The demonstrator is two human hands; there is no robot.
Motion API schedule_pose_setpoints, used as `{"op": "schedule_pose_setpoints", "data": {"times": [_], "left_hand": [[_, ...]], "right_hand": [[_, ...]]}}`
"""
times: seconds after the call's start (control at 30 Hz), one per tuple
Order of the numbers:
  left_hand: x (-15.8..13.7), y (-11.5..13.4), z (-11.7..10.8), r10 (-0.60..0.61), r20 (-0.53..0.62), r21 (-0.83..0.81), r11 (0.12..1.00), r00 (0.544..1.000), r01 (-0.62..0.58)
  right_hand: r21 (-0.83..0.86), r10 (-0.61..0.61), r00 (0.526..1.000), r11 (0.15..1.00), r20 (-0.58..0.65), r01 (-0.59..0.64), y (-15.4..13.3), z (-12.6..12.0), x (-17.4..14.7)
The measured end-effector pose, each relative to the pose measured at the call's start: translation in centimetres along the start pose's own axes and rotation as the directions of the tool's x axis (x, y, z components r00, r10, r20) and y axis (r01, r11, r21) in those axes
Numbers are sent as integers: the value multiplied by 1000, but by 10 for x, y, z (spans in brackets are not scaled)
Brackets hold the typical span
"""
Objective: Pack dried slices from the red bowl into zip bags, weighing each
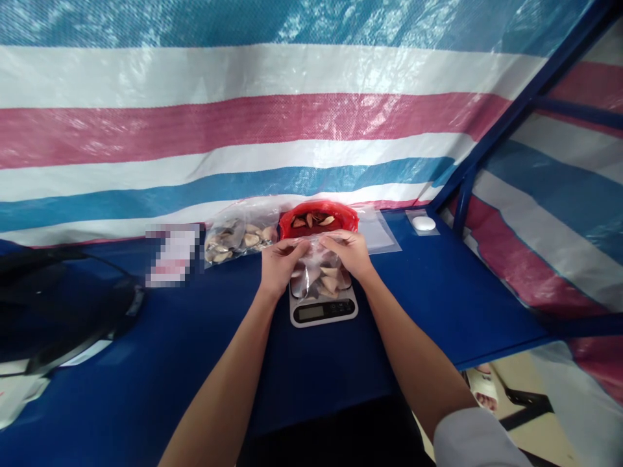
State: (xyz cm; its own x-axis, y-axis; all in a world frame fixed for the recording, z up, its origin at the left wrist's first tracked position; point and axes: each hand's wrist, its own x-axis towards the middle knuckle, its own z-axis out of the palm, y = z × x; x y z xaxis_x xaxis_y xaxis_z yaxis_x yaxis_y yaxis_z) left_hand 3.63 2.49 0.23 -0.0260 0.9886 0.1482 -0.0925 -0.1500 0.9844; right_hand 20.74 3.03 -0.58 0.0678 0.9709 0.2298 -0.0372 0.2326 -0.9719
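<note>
My left hand (283, 264) and my right hand (349, 251) pinch the top edge of a clear plastic bag (309, 277), thumbs close together. Inside the bag lie several tan, wedge-shaped dried pieces (331, 280) whose kind I cannot tell. The bag rests on or just over a small white digital scale (324, 322) with a dark display panel. Right behind my fingers stands an open red bag (292, 220) with more brownish pieces in it. Filled clear bags (238, 241) of similar pieces lie to the left of my left hand.
A flat clear bag (384, 237) lies right of the red bag. Farther right is a white oval object (423, 224) on a small clear packet. A black bag-like object (63, 305) takes up the left. Striped sheeting (243, 123) and a blue frame bar (523, 107) border the blue table (438, 311).
</note>
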Motion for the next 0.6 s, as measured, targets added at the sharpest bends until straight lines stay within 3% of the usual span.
{"op": "schedule_pose_setpoints", "data": {"times": [0.2, 0.33, 0.6], "left_hand": [[1, 0, -2, 33, -15, 31, 999, 999, -32], [3, -1, -4, 20, -22, 16, 1000, 1000, -20], [2, -1, -3, 14, 52, 46, 999, 999, -16]], "right_hand": [[-5, 16, 998, 1000, 63, -16, -3, -9, 1], [9, 40, 999, 999, 25, -40, -3, -12, 2], [-29, 14, 999, 999, 52, -12, 1, -10, -1]]}}
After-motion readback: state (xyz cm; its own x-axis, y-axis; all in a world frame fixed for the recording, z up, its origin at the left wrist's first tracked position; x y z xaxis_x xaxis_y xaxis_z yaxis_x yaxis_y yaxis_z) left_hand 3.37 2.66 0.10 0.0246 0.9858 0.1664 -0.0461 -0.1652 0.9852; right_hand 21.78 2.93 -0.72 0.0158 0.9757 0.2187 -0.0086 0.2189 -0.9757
